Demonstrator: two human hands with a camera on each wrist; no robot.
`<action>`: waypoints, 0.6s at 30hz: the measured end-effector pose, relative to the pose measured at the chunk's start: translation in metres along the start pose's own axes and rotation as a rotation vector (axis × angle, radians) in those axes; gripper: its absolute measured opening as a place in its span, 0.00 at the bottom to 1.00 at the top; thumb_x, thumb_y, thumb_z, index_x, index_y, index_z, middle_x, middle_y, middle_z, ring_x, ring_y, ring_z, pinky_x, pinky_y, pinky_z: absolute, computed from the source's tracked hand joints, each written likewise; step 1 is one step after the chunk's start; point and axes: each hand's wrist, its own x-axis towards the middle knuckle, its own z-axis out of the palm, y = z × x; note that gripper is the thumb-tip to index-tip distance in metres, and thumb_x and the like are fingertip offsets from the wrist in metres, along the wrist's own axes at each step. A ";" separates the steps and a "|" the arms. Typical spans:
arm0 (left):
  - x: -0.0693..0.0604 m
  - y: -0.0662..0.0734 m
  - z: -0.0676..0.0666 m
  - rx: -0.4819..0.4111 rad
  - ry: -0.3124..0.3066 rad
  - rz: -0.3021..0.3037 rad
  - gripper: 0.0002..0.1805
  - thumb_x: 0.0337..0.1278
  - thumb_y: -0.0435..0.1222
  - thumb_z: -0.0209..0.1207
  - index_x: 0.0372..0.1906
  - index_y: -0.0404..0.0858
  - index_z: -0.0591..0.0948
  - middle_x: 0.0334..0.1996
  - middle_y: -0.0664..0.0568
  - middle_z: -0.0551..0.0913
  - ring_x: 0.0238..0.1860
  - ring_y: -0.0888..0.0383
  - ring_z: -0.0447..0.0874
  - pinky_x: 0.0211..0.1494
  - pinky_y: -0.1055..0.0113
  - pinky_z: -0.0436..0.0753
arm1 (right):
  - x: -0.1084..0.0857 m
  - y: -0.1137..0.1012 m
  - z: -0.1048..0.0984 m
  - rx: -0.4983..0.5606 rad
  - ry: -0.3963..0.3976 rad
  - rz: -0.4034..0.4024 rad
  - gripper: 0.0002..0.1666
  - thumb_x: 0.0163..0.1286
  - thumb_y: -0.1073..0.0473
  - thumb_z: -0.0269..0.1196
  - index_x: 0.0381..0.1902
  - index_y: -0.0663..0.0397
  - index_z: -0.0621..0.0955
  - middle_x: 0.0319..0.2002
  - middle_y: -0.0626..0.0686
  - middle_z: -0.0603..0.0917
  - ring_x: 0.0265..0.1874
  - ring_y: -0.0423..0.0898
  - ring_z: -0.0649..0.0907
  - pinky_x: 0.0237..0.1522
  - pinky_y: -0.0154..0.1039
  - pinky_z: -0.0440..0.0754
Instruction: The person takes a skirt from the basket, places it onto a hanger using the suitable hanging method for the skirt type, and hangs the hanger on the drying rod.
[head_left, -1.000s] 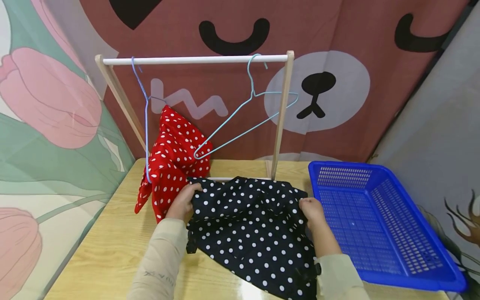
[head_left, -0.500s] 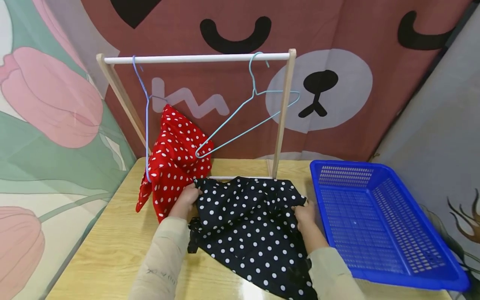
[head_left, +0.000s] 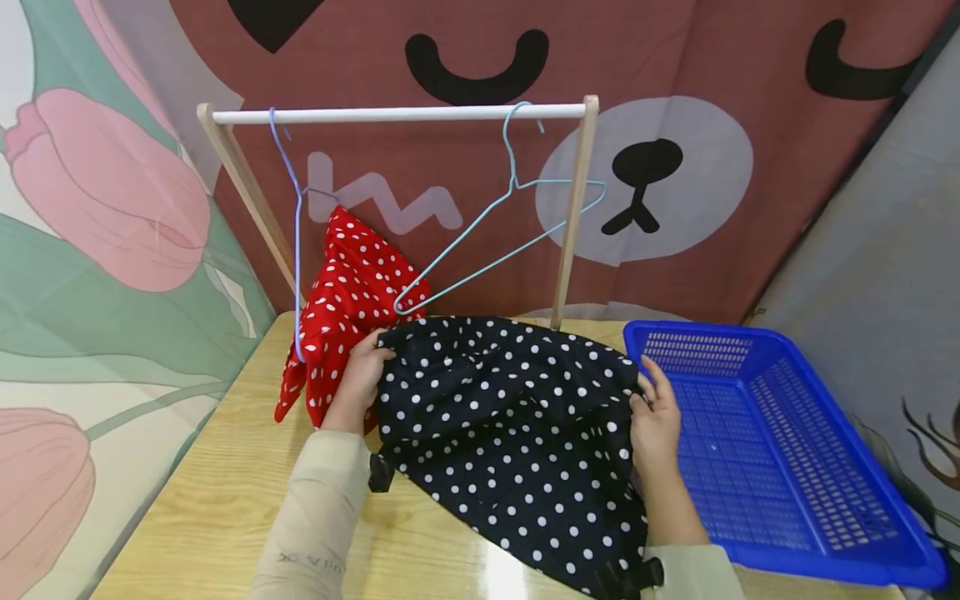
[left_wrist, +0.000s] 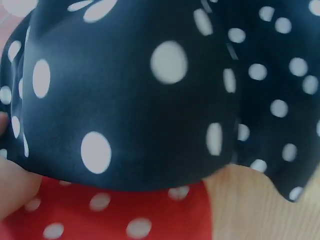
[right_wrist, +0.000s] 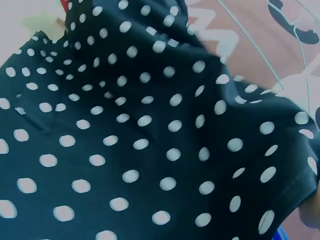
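Note:
A black cloth with white polka dots (head_left: pixel 510 442) is spread between both hands above the table, its lower part hanging toward the front right. At its upper left edge my left hand (head_left: pixel 360 379) pinches the fabric, close to the red polka-dot cloth (head_left: pixel 337 325). My right hand (head_left: pixel 656 421) holds the upper right corner between thumb and fingers, beside the basket. Dark fabric (left_wrist: pixel 130 100) fills most of the left wrist view, with only a bit of the hand at the edge. In the right wrist view the cloth (right_wrist: pixel 150 130) hides nearly everything.
Behind the cloth stands a rack with a white rail (head_left: pixel 405 114) and wooden posts. A light blue hanger (head_left: pixel 480 221) hangs bare near its right end. The purple hanger (head_left: pixel 297 250) hangs at left beside the red cloth. A blue basket (head_left: pixel 787 367) sits on the table (head_left: pixel 195 500) at right.
The cloth's upper edge has risen and stretched wider. My right hand first shifted slightly left, then outward to the right; my left hand moved up a little. The hangers stay put.

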 end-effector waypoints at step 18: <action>0.016 -0.064 0.008 -0.171 -0.194 -0.437 0.41 0.51 0.44 0.52 0.64 0.42 0.43 0.61 0.44 0.49 0.60 0.45 0.48 0.60 0.49 0.49 | -0.019 0.055 0.018 -0.602 -0.113 0.205 0.54 0.51 0.64 0.60 0.63 0.64 0.35 0.60 0.72 0.47 0.59 0.65 0.50 0.56 0.58 0.45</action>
